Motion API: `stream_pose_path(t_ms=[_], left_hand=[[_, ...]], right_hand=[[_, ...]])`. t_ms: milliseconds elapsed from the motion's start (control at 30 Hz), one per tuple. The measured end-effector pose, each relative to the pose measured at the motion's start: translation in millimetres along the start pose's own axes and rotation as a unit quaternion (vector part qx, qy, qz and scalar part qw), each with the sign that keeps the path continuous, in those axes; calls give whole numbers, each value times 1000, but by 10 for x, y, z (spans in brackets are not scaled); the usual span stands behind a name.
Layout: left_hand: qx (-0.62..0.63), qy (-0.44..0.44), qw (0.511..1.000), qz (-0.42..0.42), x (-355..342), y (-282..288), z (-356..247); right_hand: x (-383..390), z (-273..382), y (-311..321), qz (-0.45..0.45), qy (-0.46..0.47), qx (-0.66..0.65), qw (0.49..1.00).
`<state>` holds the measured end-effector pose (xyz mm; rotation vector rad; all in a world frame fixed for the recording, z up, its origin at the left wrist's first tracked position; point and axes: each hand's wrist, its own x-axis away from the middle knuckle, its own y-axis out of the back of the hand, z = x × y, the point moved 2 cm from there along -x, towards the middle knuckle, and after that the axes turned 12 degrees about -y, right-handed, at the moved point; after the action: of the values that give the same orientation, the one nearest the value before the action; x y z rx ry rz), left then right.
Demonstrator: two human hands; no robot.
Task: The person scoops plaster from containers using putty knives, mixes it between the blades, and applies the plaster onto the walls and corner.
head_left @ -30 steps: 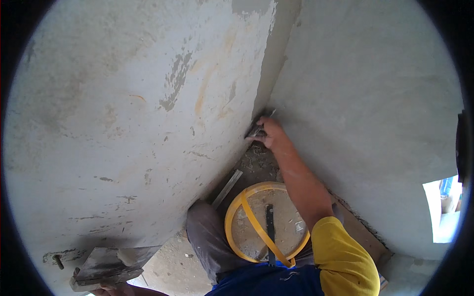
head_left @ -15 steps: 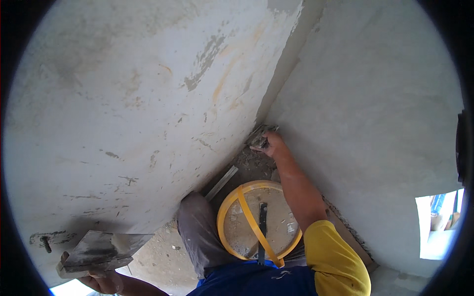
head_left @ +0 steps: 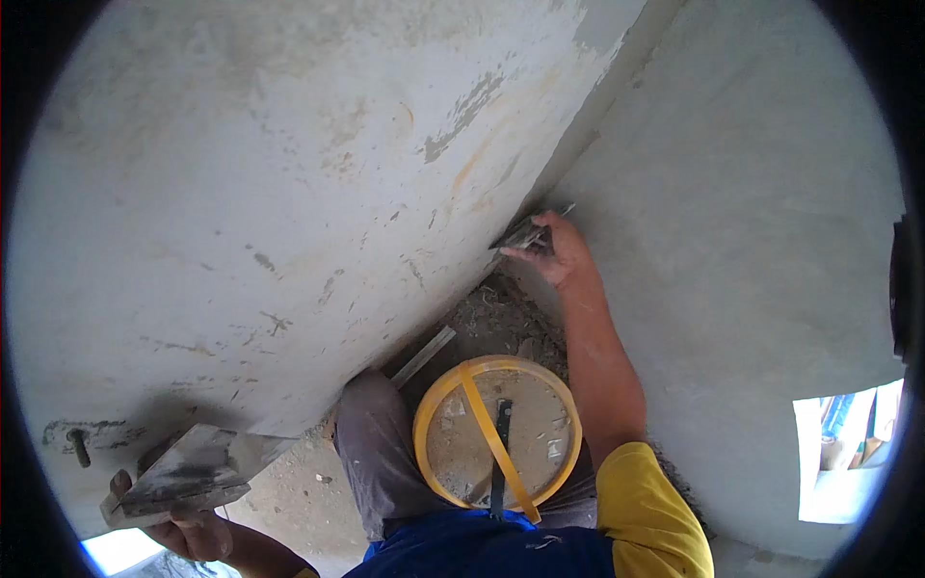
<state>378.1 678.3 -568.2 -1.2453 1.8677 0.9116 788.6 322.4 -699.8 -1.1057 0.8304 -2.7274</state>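
Note:
My right hand [head_left: 561, 252] is closed round a plastering trowel [head_left: 521, 234], whose blade lies at the corner where the two walls meet. Seen edge-on, the trowel's handle is mostly covered by my fingers. Low at the left, my left hand [head_left: 193, 533] grips a flat metal plastering hawk [head_left: 198, 472] from beneath, close to the left wall [head_left: 289, 193]. Dark grey smears mark the plate's top face. Beside the trowel rises the grey right wall [head_left: 732, 222]; a bare grey strip [head_left: 578, 125] runs up the corner.
Between my knees is a round yellow-rimmed thing [head_left: 421, 424] crossed by a yellow band and a dark strip. A pale batten [head_left: 424, 356] lies by the left wall's foot. Rubble [head_left: 496, 313] fills the floor corner. A bolt [head_left: 79, 448] juts from the left wall. An opening [head_left: 829, 482] shows at right.
My right hand has moved up along the corner with the trowel, and the blade has tilted. The hawk in my left hand has turned slightly. The view has shifted a little.

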Motion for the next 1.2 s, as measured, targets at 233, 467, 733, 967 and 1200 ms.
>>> stream_pose_path(t_ms=[233, 467, 733, 967, 1200], left_hand=[[170, 12, 984, 55, 28, -65, 164], [378, 134, 912, 88, 553, -401, 448], [479, 560, 609, 293, 808, -1762, -1090], [430, 400, 761, 276, 764, -1678, -859], [342, 26, 917, 203, 560, -1854, -1371]], right_hand=[[755, 694, -484, 6, 59, 45, 997], [1967, 469, -698, 44, 300, 94, 948], [2537, -743, -81, 159, 632, 566, 504], [2357, -571, 668, -21, 541, 607, 582], [2408, -728, 780, -3, 413, 293, 862]])
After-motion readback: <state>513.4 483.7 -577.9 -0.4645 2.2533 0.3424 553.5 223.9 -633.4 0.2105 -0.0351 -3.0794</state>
